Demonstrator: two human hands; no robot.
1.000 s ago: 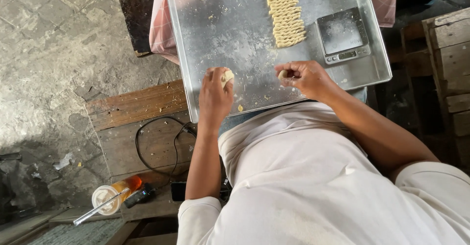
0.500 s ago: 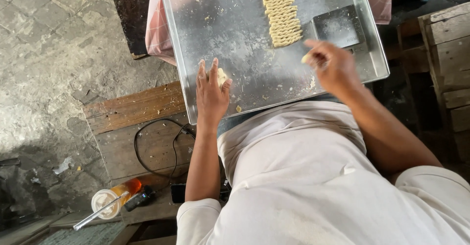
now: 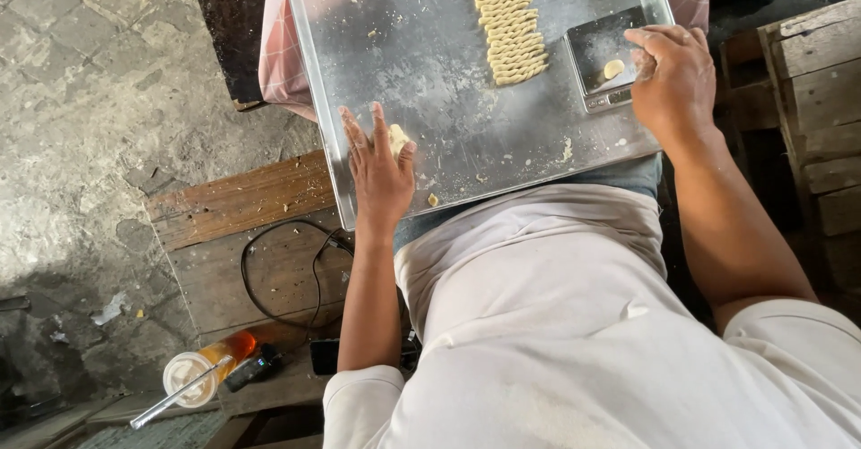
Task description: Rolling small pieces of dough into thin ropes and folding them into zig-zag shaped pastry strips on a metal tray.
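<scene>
We are looking down over our own lap, where a wide metal tray [image 3: 430,63] is resting across our knees. Our left hand [image 3: 381,166] is lying flat near the tray's near left corner, fingers [image 3: 352,135] stretched out fairly wide, and it is pressing on a small lump of pale dough [image 3: 398,139] that is peeking out between thumb and forefinger. Our right hand [image 3: 673,77] is hovering at the tray's right side, just over the edge of a small digital scale [image 3: 603,59]; its fingers are curling inward and close together, and we cannot tell whether they are pinching anything. A little piece of dough [image 3: 613,69] is sitting on the scale's plate, just beside those fingertips. Further up the tray, a neat column of twisted dough sticks [image 3: 508,23] is lying in a row, well apart from the left hand. Crumbs are scattering the bare metal between the two hands. Off to the left, on wooden planks [image 3: 242,202] over the stone floor, a black cable [image 3: 282,274] is looping, and a plastic cup with a straw [image 3: 193,377] is lying near it.
</scene>
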